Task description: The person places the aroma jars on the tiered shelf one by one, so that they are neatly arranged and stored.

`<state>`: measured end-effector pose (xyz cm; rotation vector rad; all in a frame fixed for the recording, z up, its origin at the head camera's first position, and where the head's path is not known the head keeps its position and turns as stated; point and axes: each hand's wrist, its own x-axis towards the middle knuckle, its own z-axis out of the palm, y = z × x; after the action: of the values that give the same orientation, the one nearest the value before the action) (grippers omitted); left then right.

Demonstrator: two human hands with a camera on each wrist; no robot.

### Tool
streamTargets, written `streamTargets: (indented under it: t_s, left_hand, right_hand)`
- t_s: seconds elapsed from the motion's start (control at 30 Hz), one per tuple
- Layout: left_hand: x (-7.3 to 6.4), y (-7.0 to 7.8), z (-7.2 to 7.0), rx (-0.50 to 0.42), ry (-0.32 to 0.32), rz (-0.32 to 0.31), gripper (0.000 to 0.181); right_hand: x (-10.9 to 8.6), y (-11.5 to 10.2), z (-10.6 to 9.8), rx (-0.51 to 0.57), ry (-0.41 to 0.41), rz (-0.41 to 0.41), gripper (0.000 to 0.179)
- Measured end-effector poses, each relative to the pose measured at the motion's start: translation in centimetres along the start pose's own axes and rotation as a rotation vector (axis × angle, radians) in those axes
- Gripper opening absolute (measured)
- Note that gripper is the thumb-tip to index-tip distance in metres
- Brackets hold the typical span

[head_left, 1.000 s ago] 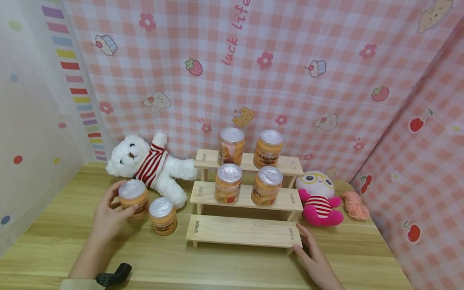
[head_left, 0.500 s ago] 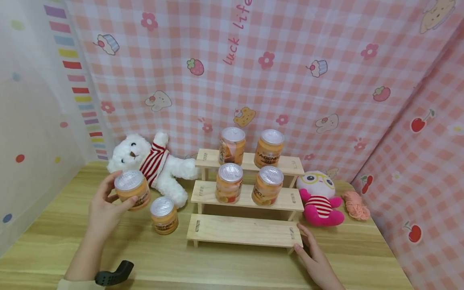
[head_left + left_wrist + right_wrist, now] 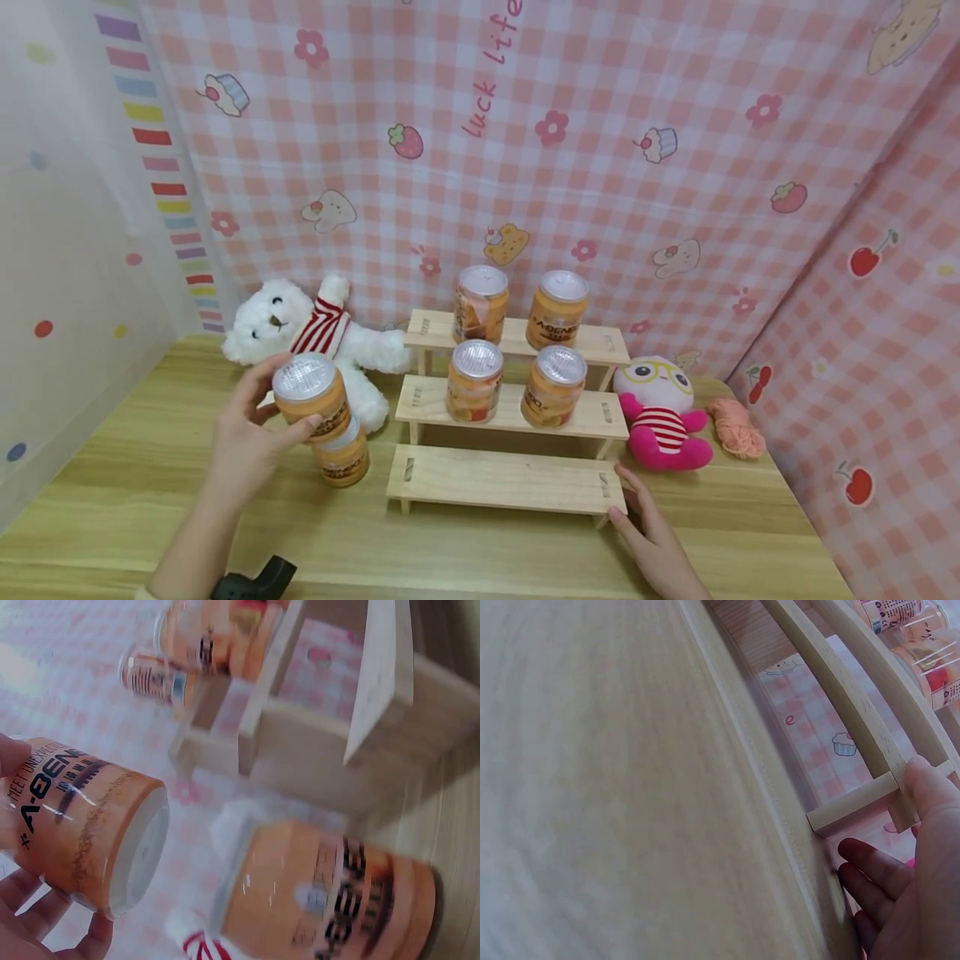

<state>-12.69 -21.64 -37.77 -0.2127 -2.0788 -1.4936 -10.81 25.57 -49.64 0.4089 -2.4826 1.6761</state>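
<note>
My left hand (image 3: 247, 446) grips an orange can (image 3: 322, 408) with a silvery lid, thumb on one side and fingers round the other. In the left wrist view the held can (image 3: 86, 817) hangs in the air, its pale base showing. A second orange can (image 3: 343, 462) stands on the table, partly hidden behind the held one in the head view. At the right end of the three-tier wooden rack (image 3: 502, 477), my right hand (image 3: 651, 533) holds the lowest board, its thumb on the front corner. Two orange cans stand on the middle tier and two on the top.
A white teddy bear (image 3: 281, 321) in a striped top lies behind the held can. To the right of the rack are a pink plush toy (image 3: 663, 417) and a skein of peach yarn (image 3: 737, 427). A checked cloth (image 3: 525, 183) hangs behind.
The left hand has lifted the can off the table and carried it right, so it now overlaps the standing can in the head view. The right hand stays at the rack.
</note>
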Motion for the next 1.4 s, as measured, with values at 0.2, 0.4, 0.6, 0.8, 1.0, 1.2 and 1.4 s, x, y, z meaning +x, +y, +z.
streamTargets:
  t_s: [0.2,0.4,0.6,0.8,1.0,1.2,1.4]
  left_hand:
    - [-1.1,1.7,1.6,-0.045,-0.082,-0.013,0.077]
    - [-2.1,2.9,3.2,-0.111,-0.169,-0.057,0.077]
    - [-2.9,3.7,5.2,-0.158,-0.238,-0.06,0.075]
    - [-3.4,4.1,7.4,-0.203,-0.292,-0.024,0.072]
    - [-3.7,4.3,9.6,-0.251,-0.33,-0.007,0.072]
    - [-4.1,4.4,11.5,-0.287,-0.355,0.028,0.071]
    - [-4.3,4.6,13.2,-0.316,-0.411,-0.061,0.072]
  right_hand:
    - [-0.2,0.0,0.0,-0.004,-0.001,0.002,0.05]
    - [-0.2,0.0,0.1,-0.016,0.003,0.008,0.05]
    - [-0.3,0.2,0.1,0.018,-0.01,0.011,0.051]
    - [-0.3,0.2,0.1,0.01,-0.006,0.01,0.051]
    - [-0.1,0.1,0.0,-0.004,0.003,-0.003,0.051]
    - [-0.1,0.3,0.0,0.004,-0.002,-0.016,0.051]
    - [-0.1,0.2,0.1,0.006,-0.003,-0.011,0.051]
